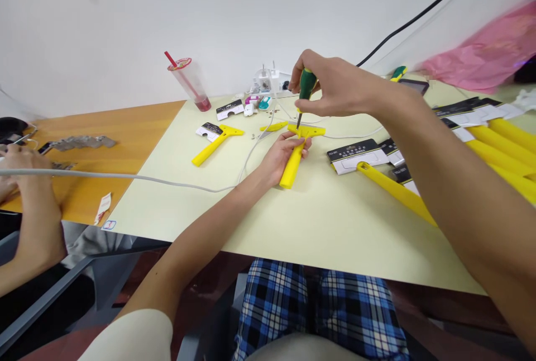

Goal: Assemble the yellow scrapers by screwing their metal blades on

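My left hand (281, 155) is closed around the neck of a yellow scraper (293, 166) on the pale table. My right hand (330, 84) grips the green handle of a screwdriver (307, 85), held upright from above. Its tip meets the scraper's head, close to my left fingers; whether it sits in a screw is too small to tell. Just behind the head lies a loose yellow piece (274, 126). To the left, another yellow scraper (218, 145) lies beside a black-and-white card (209, 131).
Several carded yellow scrapers (502, 148) lie at the right under my forearm. A cup with a red straw (190, 84) stands near the wall, left of a white power strip (267, 80). A grey cable (184, 183) crosses the table. Another person's hands (25, 162) are at far left.
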Motion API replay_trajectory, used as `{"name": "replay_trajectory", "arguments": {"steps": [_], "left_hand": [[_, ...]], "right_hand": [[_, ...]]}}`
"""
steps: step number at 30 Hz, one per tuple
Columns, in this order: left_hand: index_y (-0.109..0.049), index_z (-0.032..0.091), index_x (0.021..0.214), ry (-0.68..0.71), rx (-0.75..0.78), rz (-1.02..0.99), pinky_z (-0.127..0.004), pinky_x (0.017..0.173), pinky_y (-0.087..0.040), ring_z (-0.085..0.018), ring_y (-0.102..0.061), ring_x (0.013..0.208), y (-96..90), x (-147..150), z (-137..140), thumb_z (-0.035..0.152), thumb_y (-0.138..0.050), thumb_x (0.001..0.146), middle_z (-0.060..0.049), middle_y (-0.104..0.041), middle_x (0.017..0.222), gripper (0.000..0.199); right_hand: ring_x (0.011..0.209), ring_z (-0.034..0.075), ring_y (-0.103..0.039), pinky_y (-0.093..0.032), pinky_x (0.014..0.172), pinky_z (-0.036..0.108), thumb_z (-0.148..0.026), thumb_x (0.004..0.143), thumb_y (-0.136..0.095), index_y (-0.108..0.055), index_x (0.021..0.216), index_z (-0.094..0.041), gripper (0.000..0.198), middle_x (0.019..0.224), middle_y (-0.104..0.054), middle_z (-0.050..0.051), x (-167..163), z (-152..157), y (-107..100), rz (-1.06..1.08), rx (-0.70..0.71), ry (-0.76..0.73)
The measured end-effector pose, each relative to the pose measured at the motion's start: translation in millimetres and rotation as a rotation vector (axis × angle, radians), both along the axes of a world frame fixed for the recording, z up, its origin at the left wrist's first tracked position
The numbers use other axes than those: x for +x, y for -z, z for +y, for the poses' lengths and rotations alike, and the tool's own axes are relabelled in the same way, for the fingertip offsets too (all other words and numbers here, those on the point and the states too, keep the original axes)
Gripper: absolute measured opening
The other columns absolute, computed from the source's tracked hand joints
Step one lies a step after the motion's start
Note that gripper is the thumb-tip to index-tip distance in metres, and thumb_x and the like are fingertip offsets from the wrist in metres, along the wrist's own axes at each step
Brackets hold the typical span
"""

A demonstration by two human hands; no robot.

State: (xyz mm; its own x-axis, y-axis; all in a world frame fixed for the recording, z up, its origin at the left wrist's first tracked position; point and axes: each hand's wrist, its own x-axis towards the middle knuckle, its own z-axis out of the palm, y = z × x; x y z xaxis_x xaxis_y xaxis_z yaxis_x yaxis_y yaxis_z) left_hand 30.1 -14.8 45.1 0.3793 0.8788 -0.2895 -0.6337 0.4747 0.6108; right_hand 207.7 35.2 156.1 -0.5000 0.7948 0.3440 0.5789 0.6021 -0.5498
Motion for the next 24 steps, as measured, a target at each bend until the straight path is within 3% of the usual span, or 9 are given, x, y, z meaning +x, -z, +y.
{"name": "replay_trajectory", "arguments": {"steps": [3, 10, 19, 24], "left_hand": [[-0.053, 0.023, 0.101, 0.001, 0.003, -0.004, -0.020, 0.064, -0.049, -0.014, -0.075, 0.085, 0.7, -0.7, 1.1, -0.006, -0.075, 0.077, -0.004, -0.072, 0.109, 0.044], [-0.052, 0.023, 0.102, 0.023, 0.007, 0.004, -0.020, 0.065, -0.050, -0.015, -0.076, 0.087, 3.2, -1.2, 2.4, -0.004, -0.078, 0.075, -0.005, -0.072, 0.109, 0.046], [-0.052, 0.022, 0.101, 0.006, 0.022, 0.019, -0.021, 0.065, -0.050, -0.015, -0.076, 0.086, 2.8, 0.2, 2.0, -0.004, -0.079, 0.074, -0.005, -0.072, 0.106, 0.046], [-0.050, 0.023, 0.097, 0.019, 0.013, -0.002, -0.021, 0.067, -0.051, -0.015, -0.076, 0.088, 4.2, -0.8, 2.4, -0.004, -0.077, 0.076, -0.005, -0.071, 0.106, 0.044]], "right_hand": [[0.100, 0.037, -0.068, -0.052, 0.082, 0.054, -0.052, 0.079, -0.089, -0.066, 0.115, -0.041, 0.044, 0.108, -0.079, 0.003, 0.0, 2.3, 0.3, 0.018, -0.001, 0.004], [0.103, 0.039, -0.068, -0.053, 0.078, 0.053, -0.066, 0.083, -0.083, -0.069, 0.106, -0.040, 0.037, 0.099, -0.078, 0.004, -6.5, 7.6, 4.1, -0.003, 0.033, 0.047], [0.103, 0.039, -0.070, -0.056, 0.080, 0.055, -0.045, 0.080, -0.087, -0.066, 0.122, -0.043, 0.046, 0.109, -0.080, 0.002, -1.9, 2.4, 1.8, 0.005, -0.013, -0.018], [0.100, 0.038, -0.069, -0.054, 0.075, 0.052, -0.055, 0.081, -0.088, -0.071, 0.108, -0.042, 0.034, 0.100, -0.078, 0.002, -3.4, 4.7, 0.9, 0.002, 0.006, 0.031]]}}
